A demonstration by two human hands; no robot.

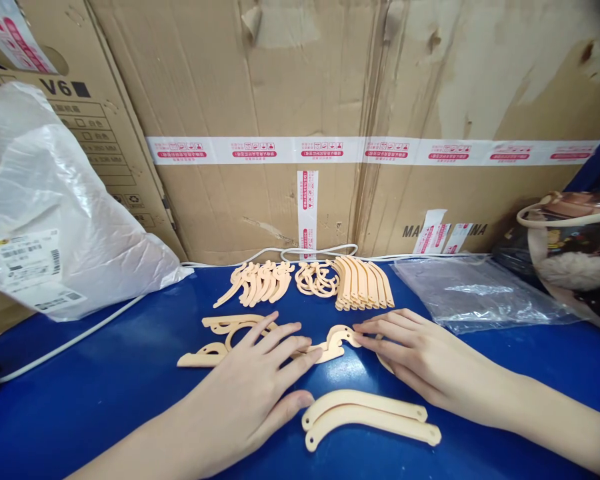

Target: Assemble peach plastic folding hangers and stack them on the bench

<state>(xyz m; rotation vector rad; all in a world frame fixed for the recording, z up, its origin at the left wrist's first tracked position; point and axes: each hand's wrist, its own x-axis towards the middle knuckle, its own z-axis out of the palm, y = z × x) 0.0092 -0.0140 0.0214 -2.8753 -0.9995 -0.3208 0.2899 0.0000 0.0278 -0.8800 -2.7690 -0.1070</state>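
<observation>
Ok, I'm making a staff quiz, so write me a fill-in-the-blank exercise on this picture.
The tabletop is coloured ____.
The long curved pieces nearest the person number ____.
The hand nearer the white bag is the person's ____.
The flat clear plastic bag lies to the person's ____.

Missing words: blue; two; left; right.

Smooth matt plastic-looking pieces (370, 417), glossy tabletop (115, 400), shiny clear plastic bag (475, 297), torn cardboard (240, 203)

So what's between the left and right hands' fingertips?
Beige curved pieces with hooked ends lie between the left hand and right hand; the head view shows it.
</observation>
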